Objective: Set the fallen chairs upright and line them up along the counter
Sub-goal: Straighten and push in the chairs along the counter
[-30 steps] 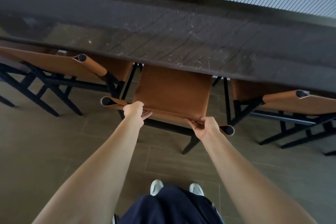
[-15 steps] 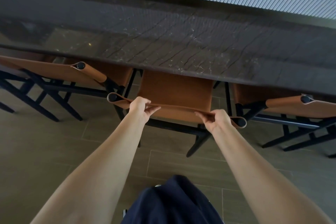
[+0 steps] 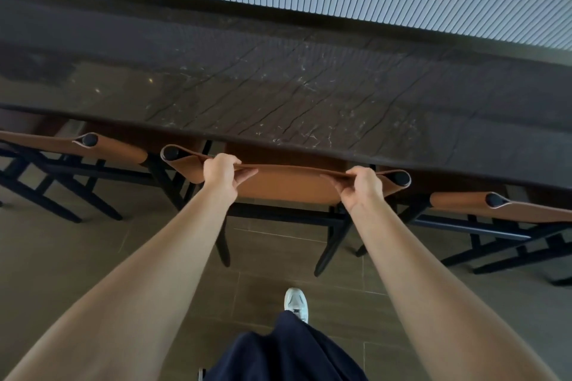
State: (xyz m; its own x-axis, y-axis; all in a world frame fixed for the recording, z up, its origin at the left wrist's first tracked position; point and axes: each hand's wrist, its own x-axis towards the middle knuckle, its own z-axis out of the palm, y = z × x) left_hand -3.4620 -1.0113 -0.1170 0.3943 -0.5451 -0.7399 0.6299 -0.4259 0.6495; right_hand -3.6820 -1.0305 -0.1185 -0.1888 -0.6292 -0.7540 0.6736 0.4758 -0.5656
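Chair (image 3: 291,185) slid under counter (image 3: 278,86), outstretched left hand (image 3: 221,175) and right hand (image 3: 362,189) gripping backrest.

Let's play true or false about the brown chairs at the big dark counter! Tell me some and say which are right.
1. The left hand and right hand both grip the backrest of the middle tan leather chair. True.
2. The middle tan leather chair lies tipped over on the floor. False: it stands on its black legs.
3. The tan chair on the left and the tan chair on the right stand upright at the dark veined stone counter. True.
4. The person wears a red shoe. False: the one in view is a white shoe.
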